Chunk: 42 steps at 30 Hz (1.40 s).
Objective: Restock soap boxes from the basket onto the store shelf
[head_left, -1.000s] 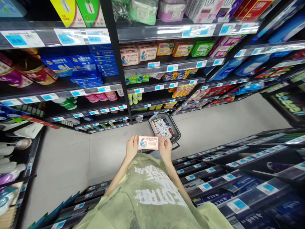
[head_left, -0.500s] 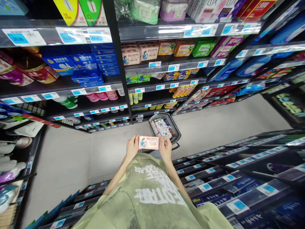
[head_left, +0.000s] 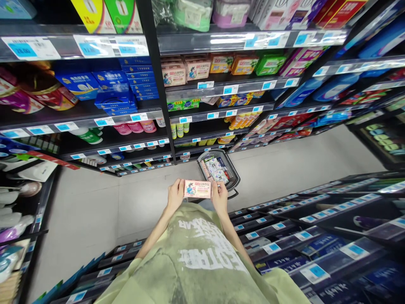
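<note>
A pink soap pack point(head_left: 198, 189) with printed lettering and a blue figure is held level in front of my shirt. My left hand point(head_left: 176, 195) grips its left end, and my right hand point(head_left: 219, 195) grips the right end, fingers closed on both sides. Just beyond my right hand a grey shopping basket point(head_left: 233, 171) stands on the floor, with several boxed goods point(head_left: 216, 169) in it. Similar pink soap packs point(head_left: 174, 74) are stacked on the shelf ahead.
Tall shelves rise ahead, with orange soap packs point(head_left: 245, 64), green soap packs point(head_left: 270, 64) and blue boxes point(head_left: 115, 100). A shelf edge with price tags point(head_left: 303, 235) runs close on the right. Grey tiled floor point(head_left: 85, 202) lies between the shelves.
</note>
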Tool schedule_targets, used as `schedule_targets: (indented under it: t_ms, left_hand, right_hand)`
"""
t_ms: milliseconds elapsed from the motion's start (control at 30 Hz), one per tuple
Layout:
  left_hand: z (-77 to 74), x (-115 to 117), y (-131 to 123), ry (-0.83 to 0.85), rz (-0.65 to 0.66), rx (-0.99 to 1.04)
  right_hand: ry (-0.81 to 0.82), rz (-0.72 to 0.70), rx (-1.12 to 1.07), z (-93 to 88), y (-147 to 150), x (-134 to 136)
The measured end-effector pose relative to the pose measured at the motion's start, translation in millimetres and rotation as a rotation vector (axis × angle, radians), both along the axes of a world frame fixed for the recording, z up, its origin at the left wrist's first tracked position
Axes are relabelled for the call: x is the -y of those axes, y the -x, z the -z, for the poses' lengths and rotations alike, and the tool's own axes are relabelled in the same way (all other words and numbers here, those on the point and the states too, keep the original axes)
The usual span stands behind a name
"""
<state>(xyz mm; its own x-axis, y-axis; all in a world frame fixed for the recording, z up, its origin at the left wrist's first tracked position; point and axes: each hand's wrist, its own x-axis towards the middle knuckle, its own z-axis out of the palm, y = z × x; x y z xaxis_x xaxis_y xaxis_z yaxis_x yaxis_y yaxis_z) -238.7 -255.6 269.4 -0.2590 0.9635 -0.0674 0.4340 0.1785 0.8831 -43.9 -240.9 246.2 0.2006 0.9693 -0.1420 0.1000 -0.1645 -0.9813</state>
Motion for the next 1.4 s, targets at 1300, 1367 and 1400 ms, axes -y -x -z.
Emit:
schedule_targets:
  t_ms: [1300, 1367, 1400]
  left_hand:
    - [2.9, -2, -7, -0.037, 0.002, 0.0]
    - [3.7, -3, -7, -0.037, 0.013, -0.003]
    - [4.1, -3, -7, -0.037, 0.018, 0.001]
  right_hand:
    - [-0.043, 0.238, -0.069, 6.1, 11, 3]
    - [-0.037, 0.241, -0.078, 5.8, 11, 3]
    - [-0.034, 0.242, -0.081, 5.8, 10, 4]
